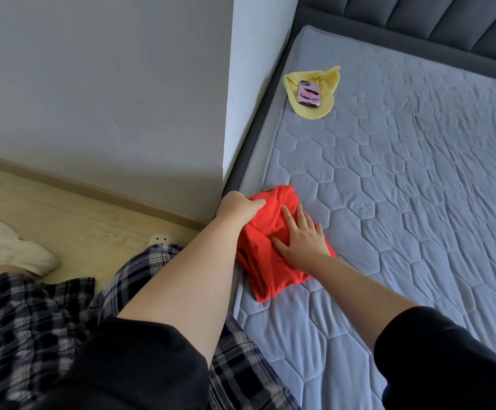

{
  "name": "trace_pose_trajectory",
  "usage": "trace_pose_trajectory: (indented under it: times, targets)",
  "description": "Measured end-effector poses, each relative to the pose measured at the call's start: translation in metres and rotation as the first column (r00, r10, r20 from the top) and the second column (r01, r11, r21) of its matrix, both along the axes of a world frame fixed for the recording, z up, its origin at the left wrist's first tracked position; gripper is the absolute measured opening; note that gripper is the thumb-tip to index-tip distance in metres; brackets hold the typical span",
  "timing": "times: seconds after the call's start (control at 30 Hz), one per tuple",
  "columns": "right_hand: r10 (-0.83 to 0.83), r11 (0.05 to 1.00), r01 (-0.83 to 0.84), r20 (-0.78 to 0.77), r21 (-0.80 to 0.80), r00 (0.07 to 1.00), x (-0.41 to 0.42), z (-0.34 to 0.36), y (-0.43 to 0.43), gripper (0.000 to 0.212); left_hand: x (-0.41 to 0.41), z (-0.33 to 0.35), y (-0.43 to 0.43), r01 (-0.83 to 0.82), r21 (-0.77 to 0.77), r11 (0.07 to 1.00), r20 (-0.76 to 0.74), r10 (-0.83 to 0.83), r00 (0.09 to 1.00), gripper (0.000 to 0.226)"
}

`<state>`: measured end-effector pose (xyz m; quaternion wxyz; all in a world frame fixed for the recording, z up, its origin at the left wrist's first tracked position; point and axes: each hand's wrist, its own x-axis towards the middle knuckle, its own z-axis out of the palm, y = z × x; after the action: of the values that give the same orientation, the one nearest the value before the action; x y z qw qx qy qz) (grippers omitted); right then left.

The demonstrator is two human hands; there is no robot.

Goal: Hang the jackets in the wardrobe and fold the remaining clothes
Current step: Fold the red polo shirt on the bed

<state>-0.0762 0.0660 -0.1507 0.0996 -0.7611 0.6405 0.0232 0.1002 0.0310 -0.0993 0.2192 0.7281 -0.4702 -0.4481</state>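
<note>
A folded red garment (273, 247) lies on the quilted grey mattress (403, 202), close against its left edge, near the corner where a white wall (252, 84) meets the bed. The left hand (237, 207) has its fingers curled into the far left part of the cloth, gripping a bunch of it; the fingertips are buried in the fabric and cannot be seen. The right hand (303, 241) lies flat on top of the garment with fingers straight and slightly spread, pressing it down. What kind of garment it is cannot be told from its folds. Further up the same left edge, toward the dark padded headboard (418, 22), a yellow cloth (314, 106) sits bunched like a shallow cup, and a phone in a pink patterned case (308, 93) rests in it. The headboard is cut off by the top of the view. On the wooden floor (63, 214) beside the bed, checked trousers (42, 315) and a white slipper (7, 247) show.
</note>
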Motion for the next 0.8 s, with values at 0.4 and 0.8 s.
trace_pose_trajectory:
  times: [0.4, 0.8]
  targets:
    - [-0.079, 0.989, 0.120, 0.376, -0.086, 0.923, 0.003, 0.002, 0.008, 0.065, 0.021, -0.029, 0.009, -0.356, 0.106, 0.928, 0.088, 0.348, 0.933, 0.040]
    - [-0.148, 0.987, 0.153, 0.081, -0.055, 0.986, 0.006, -0.012, -0.001, 0.067, -0.029, -0.029, 0.020, 0.698, -0.350, 0.625, 0.701, -0.320, 0.638, 0.049]
